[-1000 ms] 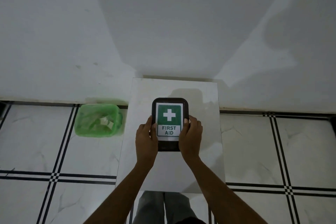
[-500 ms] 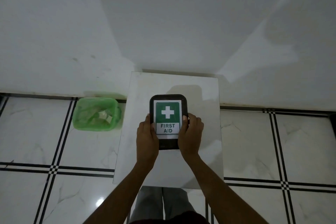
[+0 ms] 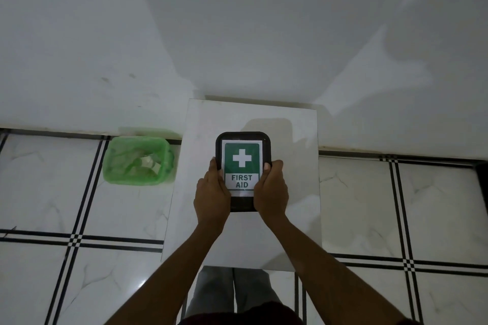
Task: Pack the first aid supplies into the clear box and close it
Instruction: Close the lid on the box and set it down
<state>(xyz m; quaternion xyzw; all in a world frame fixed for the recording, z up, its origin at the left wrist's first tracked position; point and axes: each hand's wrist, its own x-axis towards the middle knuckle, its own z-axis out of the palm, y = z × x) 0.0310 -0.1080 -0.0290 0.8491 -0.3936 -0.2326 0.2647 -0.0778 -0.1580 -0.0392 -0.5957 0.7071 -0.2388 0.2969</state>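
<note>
A box with a dark rounded lid [image 3: 241,137] sits on a white marble-look table top [image 3: 290,166]. The lid carries a green and white label with a cross and the words FIRST AID. My left hand [image 3: 211,196] grips the box's left side, thumb on the lid. My right hand [image 3: 272,192] grips its right side the same way. The lid lies flat over the box, so its contents are hidden.
A green plastic basket [image 3: 137,161] lined with a thin bag and holding scraps of paper stands on the tiled floor left of the table. A white wall rises just behind the table. My legs show below the table's near edge.
The hands and box keep the same grip and place on the table. The view has shifted slightly, so everything sits a little higher in the frame.
</note>
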